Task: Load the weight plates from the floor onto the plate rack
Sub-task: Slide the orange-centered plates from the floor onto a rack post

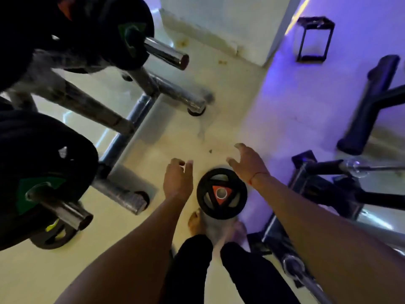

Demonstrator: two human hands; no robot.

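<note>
A small black weight plate (221, 193) with a red triangular hub lies flat on the pale floor just in front of my bare feet. My left hand (178, 179) hovers to its left with fingers loosely curled, holding nothing. My right hand (247, 164) hovers above its upper right edge, fingers spread and bent, also empty. The plate rack (122, 121) fills the left side. Black plates with green labels hang on its upper peg (165, 53) and its lower peg (65, 212). A small plate (53, 234) with yellow marks lies under the lower peg.
A barbell (306, 279) runs along the floor at the lower right beside a dark machine frame (324, 185). A padded bench (372, 102) and a small black box frame (313, 39) stand at the right. A white pillar (230, 29) rises at the top centre.
</note>
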